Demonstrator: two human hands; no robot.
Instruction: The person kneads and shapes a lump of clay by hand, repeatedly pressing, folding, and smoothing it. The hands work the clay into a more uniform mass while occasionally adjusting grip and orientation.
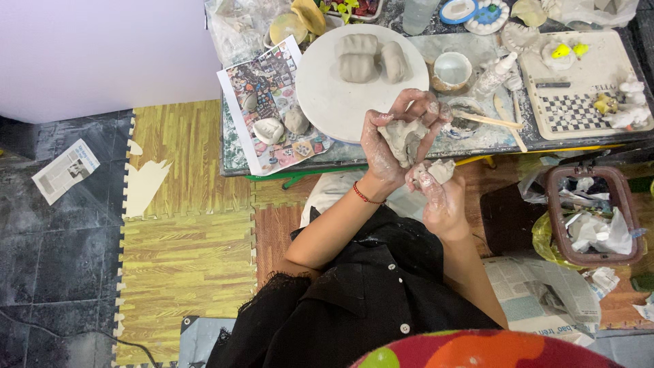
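Observation:
My left hand [381,146], smeared with wet clay and wearing a red string bracelet, cups a grey clay lump [403,138] at the table's front edge. My right hand [439,197] sits just below it, its fingers closed on a smaller clay piece [441,170] that touches the bigger lump. Behind the hands lies a round white board [327,92] carrying three shaped grey clay blocks [371,58].
A printed sheet [272,75] with small clay pieces lies left of the board. A water bowl [452,70], wooden tools [487,120] and a checkered tray [579,102] with figurines stand to the right. A waste bin [594,215] stands on the floor at right. Foam mats [184,238] cover the floor.

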